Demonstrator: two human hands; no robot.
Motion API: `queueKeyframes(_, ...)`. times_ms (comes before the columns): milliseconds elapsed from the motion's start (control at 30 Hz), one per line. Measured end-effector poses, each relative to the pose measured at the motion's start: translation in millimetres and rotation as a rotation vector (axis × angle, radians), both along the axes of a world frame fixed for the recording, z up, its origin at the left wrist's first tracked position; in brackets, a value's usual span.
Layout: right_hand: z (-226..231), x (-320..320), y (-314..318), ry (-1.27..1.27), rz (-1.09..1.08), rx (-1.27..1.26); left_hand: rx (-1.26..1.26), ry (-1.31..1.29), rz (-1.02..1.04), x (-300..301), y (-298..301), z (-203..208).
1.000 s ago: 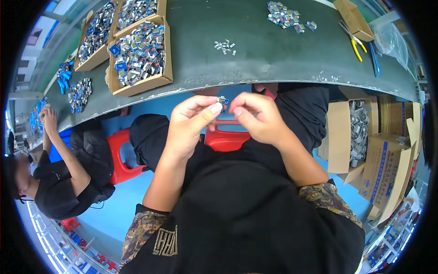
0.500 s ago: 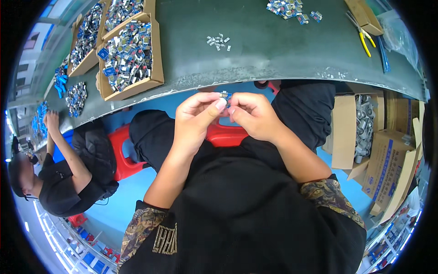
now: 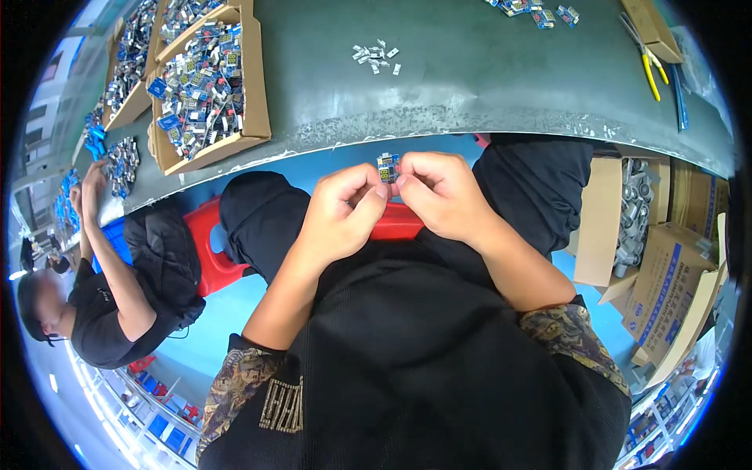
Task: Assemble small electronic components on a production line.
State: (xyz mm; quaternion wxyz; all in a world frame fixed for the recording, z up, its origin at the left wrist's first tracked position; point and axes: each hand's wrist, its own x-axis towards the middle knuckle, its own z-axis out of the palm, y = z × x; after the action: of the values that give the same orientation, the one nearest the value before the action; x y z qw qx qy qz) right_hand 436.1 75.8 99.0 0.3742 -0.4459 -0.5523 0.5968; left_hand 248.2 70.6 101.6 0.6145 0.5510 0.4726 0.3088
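Note:
Just past the table's near edge, over my lap, I hold a small blue circuit board point(image 3: 388, 167) with a dark digit display. My right hand point(image 3: 445, 194) pinches its right side between thumb and curled fingers. My left hand point(image 3: 345, 210) is closed too, its thumb and fingertips at the board's lower left corner. Whether the left fingers also hold a small part is hidden. On the table ahead lies a loose group of small silvery metal pieces point(image 3: 376, 56).
A cardboard box full of similar boards point(image 3: 252, 102) stands at the left. More boards point(image 3: 540, 16) and yellow-handled pliers point(image 3: 652, 74) lie at the far right. A co-worker point(image 3: 117, 301) sits at the left. An open carton of grey parts point(image 3: 599, 223) stands right.
My left thumb and fingers have shifted down off the board's face, so its display shows more fully. The view has moved slightly. The co-worker's hand has moved toward the pile of parts.

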Motion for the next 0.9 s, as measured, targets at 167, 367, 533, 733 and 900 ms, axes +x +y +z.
queueKeyframes(167, 1.8, 1.1, 1.7, -0.05, -0.009, 0.004, 0.0, 0.007, 0.013, 3.5, 2.2, -3.2)
queueKeyframes(367, 1.7, -1.0, 3.6, 0.009, -0.013, -0.013, -0.074, -0.154, 0.048, 8.6, 4.8, 2.8)
queueKeyframes(533, 3.5, 0.5, 5.0, 0.013, 0.011, -0.023, -0.083, -0.175, 0.043, 7.5, 3.9, -1.5)
queueKeyframes(733, 3.7, -2.7, 5.3, 0.113, -0.001, -0.077, -0.042, -0.042, 0.062, 13.9, 5.8, 5.0)
queueKeyframes(900, -2.5, -1.0, 5.3, 0.069, 0.04, -0.129, 0.012, 0.011, 0.035, 10.1, 6.9, 1.5)
